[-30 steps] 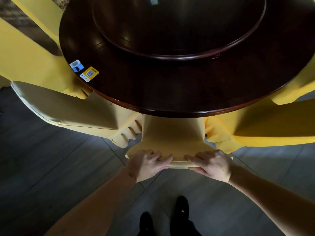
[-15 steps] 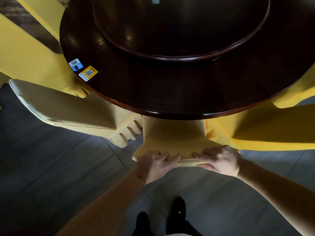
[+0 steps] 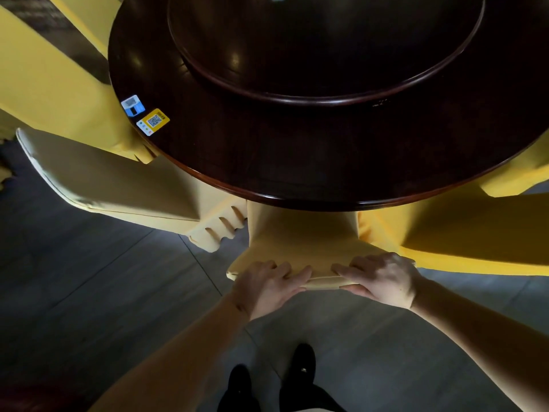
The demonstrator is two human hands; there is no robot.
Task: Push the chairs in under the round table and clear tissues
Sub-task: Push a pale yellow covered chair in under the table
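A dark round wooden table (image 3: 297,162) with a raised turntable (image 3: 326,49) fills the upper view. Directly before me stands a chair in a yellow cover (image 3: 300,233), its seat tucked under the table's near edge. My left hand (image 3: 267,285) grips the top of its backrest, fingers over the top and thumb on the near side. My right hand (image 3: 380,278) grips the same top edge just to the right. No tissues are visible.
Yellow-covered chairs stand close on the left (image 3: 118,185) and right (image 3: 463,233), with more at the far left (image 3: 44,78). Two stickers (image 3: 145,114) lie on the table's left rim. Grey tiled floor (image 3: 104,292) and my black shoes (image 3: 300,364) are below.
The chair and both hands have shifted slightly forward and to the right toward the table. My grip on the backrest is unchanged.
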